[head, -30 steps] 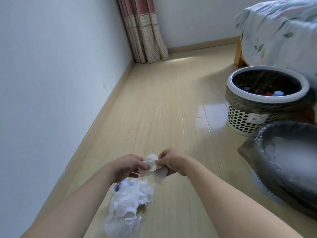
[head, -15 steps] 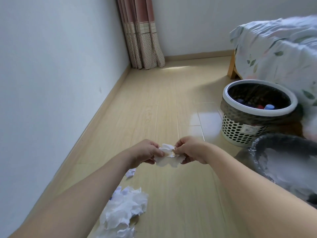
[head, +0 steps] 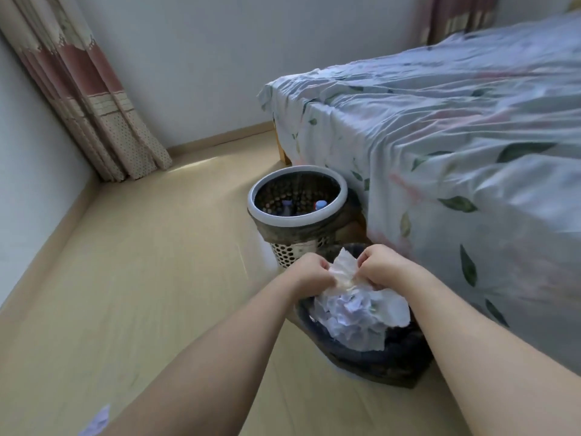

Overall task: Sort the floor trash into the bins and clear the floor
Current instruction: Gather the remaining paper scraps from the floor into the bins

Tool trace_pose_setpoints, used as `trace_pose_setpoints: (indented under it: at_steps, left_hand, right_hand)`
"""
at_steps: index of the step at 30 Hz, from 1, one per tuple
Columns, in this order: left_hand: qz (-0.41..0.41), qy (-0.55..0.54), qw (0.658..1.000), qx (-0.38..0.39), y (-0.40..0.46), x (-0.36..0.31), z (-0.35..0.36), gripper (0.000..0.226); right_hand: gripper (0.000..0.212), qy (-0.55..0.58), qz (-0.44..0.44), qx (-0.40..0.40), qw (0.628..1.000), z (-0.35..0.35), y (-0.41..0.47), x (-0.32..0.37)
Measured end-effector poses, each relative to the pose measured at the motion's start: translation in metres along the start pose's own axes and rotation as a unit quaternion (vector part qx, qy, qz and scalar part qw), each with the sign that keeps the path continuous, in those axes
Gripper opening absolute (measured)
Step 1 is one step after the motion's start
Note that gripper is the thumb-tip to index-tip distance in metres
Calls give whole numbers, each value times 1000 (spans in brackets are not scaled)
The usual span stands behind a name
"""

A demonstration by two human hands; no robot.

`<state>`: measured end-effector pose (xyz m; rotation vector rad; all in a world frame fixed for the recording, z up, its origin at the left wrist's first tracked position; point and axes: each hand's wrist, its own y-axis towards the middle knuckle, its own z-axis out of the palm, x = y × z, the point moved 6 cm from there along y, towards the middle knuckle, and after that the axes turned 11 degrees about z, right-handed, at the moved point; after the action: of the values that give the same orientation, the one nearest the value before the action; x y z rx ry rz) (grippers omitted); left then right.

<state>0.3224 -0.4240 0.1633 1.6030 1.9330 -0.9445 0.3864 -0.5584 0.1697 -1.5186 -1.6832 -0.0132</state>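
A crumpled white paper (head: 343,269) is pinched between my left hand (head: 309,271) and my right hand (head: 379,266). Both hands hover over the near bin (head: 371,361), which has a dark bag liner and holds a heap of crumpled white paper (head: 361,314). Just beyond it stands a white perforated bin (head: 298,215) with a dark liner, and bottles with blue caps lie inside it. A scrap of white paper (head: 96,420) lies on the floor at the bottom left.
A bed (head: 456,158) with a leaf-print sheet fills the right side, close against both bins. A patterned curtain (head: 85,99) hangs in the far left corner. Pale wood floor (head: 141,278) stretches along the left wall.
My view and both hands have swung right, from over the floor's paper pile to over the near bin. The paper stays pinched in both hands.
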Motion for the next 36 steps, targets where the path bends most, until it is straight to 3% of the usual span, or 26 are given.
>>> trace_pose_setpoints:
  at_steps: [3,6,9,11,14,17,20,23,26,28,30,33,36]
  left_hand:
    - [1,98,994,49,11,3,27,22]
    - [12,121,992,-38,2,3,0,34]
    - [-7,148,981,-122,-25,31,-53,30]
    - [-39,137,978,-155,-53,72,-92,28]
    - [-117,130,969,-175,-118,165,-141,27]
    - [-206,97,957,-180,-201,268,-172,26]
    - [-286,59,940,-176,-276,368,-179,22]
    - [-311,19,935,-169,-317,455,-169,13]
    - [-283,-27,952,-116,-314,506,-140,38]
    - [-231,21,967,-102,-305,523,-118,35]
    - [-166,109,958,-206,-304,535,-110,18]
    - [-82,192,906,-369,-317,543,-102,23]
    - [-55,206,888,-407,-320,545,-103,18]
  right_hand:
    - [28,-66,13,-28,997,-7,16,-28]
    - [29,-53,15,-43,998,-9,20,-21]
    - [16,-41,-40,-71,996,9,8,23]
    - [18,-63,-101,-73,990,42,-4,62]
    - [33,-138,-192,-5,972,135,-30,125]
    - [35,-201,-241,92,945,253,-63,168]
    - [34,-253,-249,156,922,361,-86,184]
    - [37,-288,-204,203,913,450,-95,180]
    - [38,-319,-162,223,907,508,-95,166]
    - [38,-341,-135,217,905,529,-91,157]
    - [41,-354,-109,216,903,545,-83,152]
    - [38,-369,-94,216,899,562,-76,147]
    - [30,-417,-120,203,878,578,-75,144]
